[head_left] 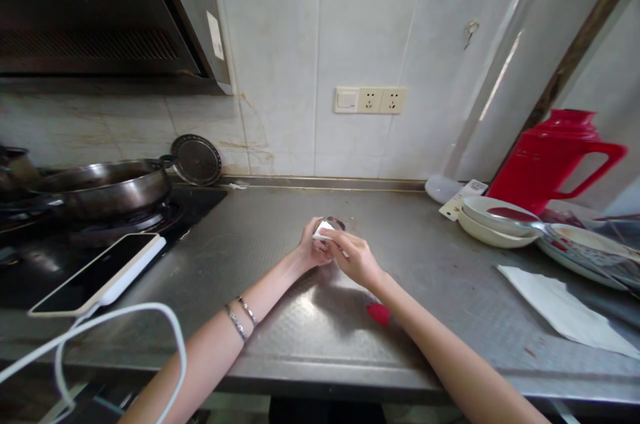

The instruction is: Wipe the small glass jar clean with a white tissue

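Observation:
Near the middle of the steel counter (240,224), my left hand (311,245) is wrapped round a small round cup-like object (336,221) with a shiny rim. My right hand (355,257) pinches a folded white tissue (324,229) against the near rim of that object. Much of the object is hidden behind my fingers and the tissue. A small red item (379,313) lies on the counter beside my right forearm.
A phone (97,274) with a white cable lies front left, by the stove with a steel pan (110,191). At the right are a red thermos (545,161), stacked bowls (493,224), plates (590,247) and a white paper sheet (565,311).

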`<act>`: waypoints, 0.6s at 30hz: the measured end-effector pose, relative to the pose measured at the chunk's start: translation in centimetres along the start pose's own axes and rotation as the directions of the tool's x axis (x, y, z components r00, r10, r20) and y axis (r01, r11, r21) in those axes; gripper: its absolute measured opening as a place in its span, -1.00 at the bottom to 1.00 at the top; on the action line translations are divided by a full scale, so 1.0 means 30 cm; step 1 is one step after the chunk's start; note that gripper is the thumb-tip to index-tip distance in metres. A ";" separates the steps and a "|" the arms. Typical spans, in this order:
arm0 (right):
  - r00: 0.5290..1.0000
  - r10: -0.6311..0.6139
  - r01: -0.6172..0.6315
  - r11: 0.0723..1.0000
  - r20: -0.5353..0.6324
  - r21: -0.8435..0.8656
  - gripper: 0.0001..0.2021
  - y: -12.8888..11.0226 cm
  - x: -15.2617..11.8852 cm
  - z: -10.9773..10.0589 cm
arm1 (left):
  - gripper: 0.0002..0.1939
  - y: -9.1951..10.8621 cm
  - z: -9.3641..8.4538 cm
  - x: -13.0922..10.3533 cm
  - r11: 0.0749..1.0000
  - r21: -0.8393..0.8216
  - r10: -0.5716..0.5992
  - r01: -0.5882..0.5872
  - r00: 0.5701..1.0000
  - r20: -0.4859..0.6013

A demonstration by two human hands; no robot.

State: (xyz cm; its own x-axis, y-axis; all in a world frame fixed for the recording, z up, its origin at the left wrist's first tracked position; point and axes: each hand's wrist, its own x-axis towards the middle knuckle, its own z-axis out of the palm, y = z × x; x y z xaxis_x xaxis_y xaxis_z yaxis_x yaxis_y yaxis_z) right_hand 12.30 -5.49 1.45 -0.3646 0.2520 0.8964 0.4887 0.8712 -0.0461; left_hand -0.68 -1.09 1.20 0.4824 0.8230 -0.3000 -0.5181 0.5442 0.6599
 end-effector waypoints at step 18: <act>0.992 -0.034 0.049 0.991 0.120 -0.126 -0.66 0.052 -0.015 0.009 | -0.61 0.001 -0.008 0.009 1.000 -0.022 -0.001 0.001 1.000 -0.022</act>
State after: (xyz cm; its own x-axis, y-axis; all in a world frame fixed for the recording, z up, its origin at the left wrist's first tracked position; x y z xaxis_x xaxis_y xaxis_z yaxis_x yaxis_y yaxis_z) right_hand 13.03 -4.14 0.87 -0.4737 0.2710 0.8380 0.5659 0.8227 0.0538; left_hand -0.74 -0.83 0.97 0.4671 0.8258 -0.3160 -0.5332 0.5481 0.6444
